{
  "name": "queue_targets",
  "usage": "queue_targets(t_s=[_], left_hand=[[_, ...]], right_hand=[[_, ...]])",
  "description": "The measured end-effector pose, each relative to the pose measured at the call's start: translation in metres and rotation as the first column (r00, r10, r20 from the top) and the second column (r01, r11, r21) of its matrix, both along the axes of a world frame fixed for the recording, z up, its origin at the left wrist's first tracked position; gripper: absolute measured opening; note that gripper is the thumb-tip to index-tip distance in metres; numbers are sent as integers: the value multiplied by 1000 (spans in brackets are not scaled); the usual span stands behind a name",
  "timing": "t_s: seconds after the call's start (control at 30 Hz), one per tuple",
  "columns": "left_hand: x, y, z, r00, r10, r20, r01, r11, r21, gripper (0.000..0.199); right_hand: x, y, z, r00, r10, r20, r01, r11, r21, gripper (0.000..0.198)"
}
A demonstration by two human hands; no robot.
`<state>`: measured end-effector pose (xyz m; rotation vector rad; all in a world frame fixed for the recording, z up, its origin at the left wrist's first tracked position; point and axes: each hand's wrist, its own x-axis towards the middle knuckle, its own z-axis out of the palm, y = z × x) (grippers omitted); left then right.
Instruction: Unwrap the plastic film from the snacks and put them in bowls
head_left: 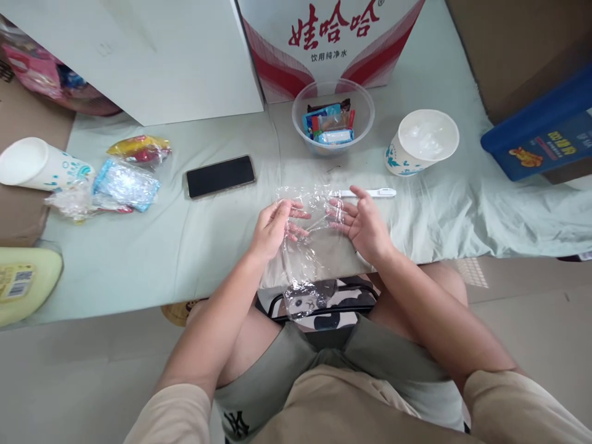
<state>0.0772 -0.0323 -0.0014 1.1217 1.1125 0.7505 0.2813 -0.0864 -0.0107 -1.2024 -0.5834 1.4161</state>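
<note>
A thin, crinkled clear plastic bag (308,259) stretches between my hands at the table's front edge, its lower end hanging over my lap. My left hand (275,228) has its thumb against the film, with the other fingers reaching behind or inside it. On the other side, my right hand (363,225) has fingers spread against the plastic and its thumb standing apart. Whether those fingertips are inside the bag or behind it, I cannot tell. Just beyond my right hand lies a slim white plastic stick-like tool (382,193), partly covered by the hand and film.
Behind my hands stand a clear bowl (365,117) of wrapped snacks and a paper cup (402,157) with clear plastic inside. To the left are a phone (221,176), wrapped packets (124,185) and a tipped paper cup (60,171). Boxes (324,68) line the back; a blue container (546,135) is right.
</note>
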Motion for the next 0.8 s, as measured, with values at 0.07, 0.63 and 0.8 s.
queue_targets(t_s=[0.07, 0.63, 0.8], left_hand=[[-1, 2, 3, 999, 33, 30, -33, 999, 2, 60], [-10, 12, -2, 962, -184, 200, 223, 955, -194, 58], [-3, 10, -2, 994, -80, 78, 87, 992, -89, 29]], right_hand=[[-1, -2, 0, 989, 132, -66, -135, 990, -38, 76], [-11, 18, 1, 976, 115, 185, -140, 982, 129, 39], [-11, 28, -1, 982, 176, 64, -181, 979, 95, 49]])
